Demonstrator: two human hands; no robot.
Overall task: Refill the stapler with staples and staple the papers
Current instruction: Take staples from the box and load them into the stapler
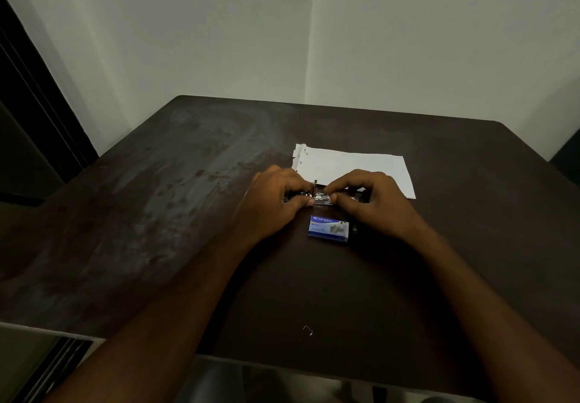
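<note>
A small metal stapler (323,198) lies on the dark table, mostly hidden between my two hands. My left hand (276,201) grips its left end with thumb and fingers. From the other side, my right hand (373,201) pinches the stapler's right part, fingertips meeting over the shiny middle. Whether the stapler's top is lifted I cannot tell. A blue staple box (329,228) lies just in front of the stapler, close to my right wrist. White papers (354,164) lie flat right behind my hands, with staple marks at their left corner.
A single loose staple (308,330) lies near the front edge of the dark brown table (157,214). Pale walls meet in a corner behind the table. A dark door frame (37,114) stands at the left.
</note>
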